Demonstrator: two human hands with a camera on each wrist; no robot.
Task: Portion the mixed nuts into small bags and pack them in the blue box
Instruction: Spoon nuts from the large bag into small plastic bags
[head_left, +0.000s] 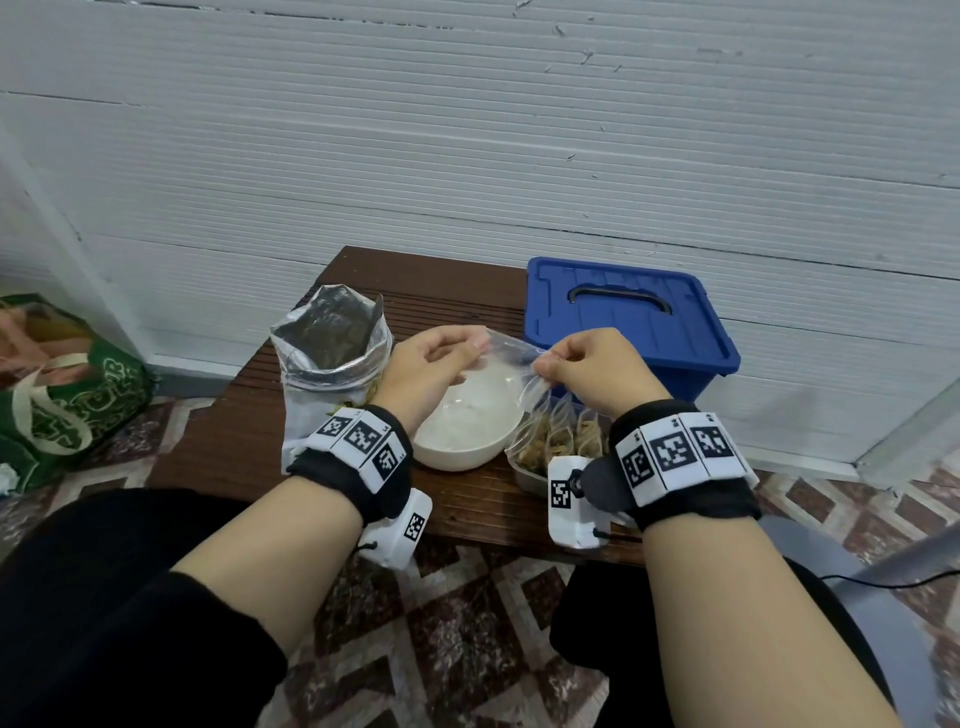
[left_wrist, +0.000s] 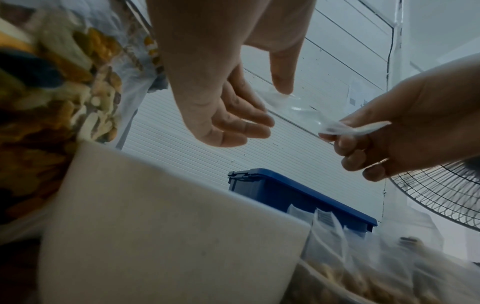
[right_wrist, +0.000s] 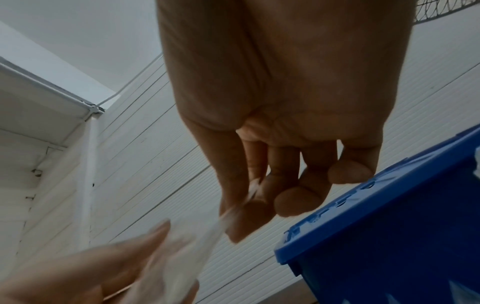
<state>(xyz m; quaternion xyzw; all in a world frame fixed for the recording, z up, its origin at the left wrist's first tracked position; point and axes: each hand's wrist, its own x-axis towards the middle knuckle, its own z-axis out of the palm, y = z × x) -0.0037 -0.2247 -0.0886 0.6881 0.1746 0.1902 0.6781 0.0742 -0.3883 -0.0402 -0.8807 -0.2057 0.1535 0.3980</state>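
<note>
- On the far left floor, a green shopping bag (head_left: 67, 395) carries white lettering too folded to read.
- Left on the wooden table (head_left: 457, 291), the open foil nut pouch (head_left: 332, 358) looks crinkly and tippy; steady it by its sides.
- At centre, above the white bowl (head_left: 462, 441), the left hand (head_left: 431, 364) and right hand (head_left: 592, 371) each pinch an edge of an empty clear small bag (head_left: 511, 364): light, limp, slippery, best held at the mouth.
- Right, filled bags (head_left: 558, 436) stand in a tray; the blue box (head_left: 623, 322) sits lidded, far right, with no readable label.
</note>
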